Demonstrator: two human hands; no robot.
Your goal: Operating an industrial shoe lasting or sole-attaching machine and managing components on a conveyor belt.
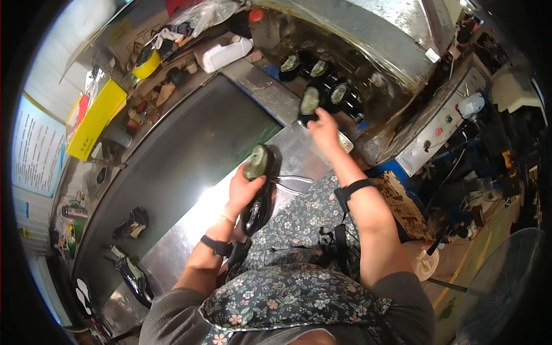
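My left hand (pixel 246 187) is closed round a black shoe (pixel 269 161) with a green shoe last (pixel 256 162) showing at its top opening. Below that hand, glossy black shoe material with laces (pixel 256 214) lies against my apron; whether it belongs to the same shoe I cannot tell. Further off, my right hand (pixel 325 131) grips the near end of another black shoe (pixel 305 119), its green last (pixel 310 100) facing up. Several more black shoes on lasts (pixel 347 103) stand just beyond it. Between my hands, looped metal handles (pixel 294 183) rest on the metal worktop.
A dark conveyor belt (pixel 178 149) runs along my left, carrying more black shoes (pixel 135 279). A yellow box (pixel 96 121), tape roll (pixel 147 63) and white plastic container (pixel 227 54) sit on the shelf behind it. At right stands a control panel (pixel 440 129) with buttons.
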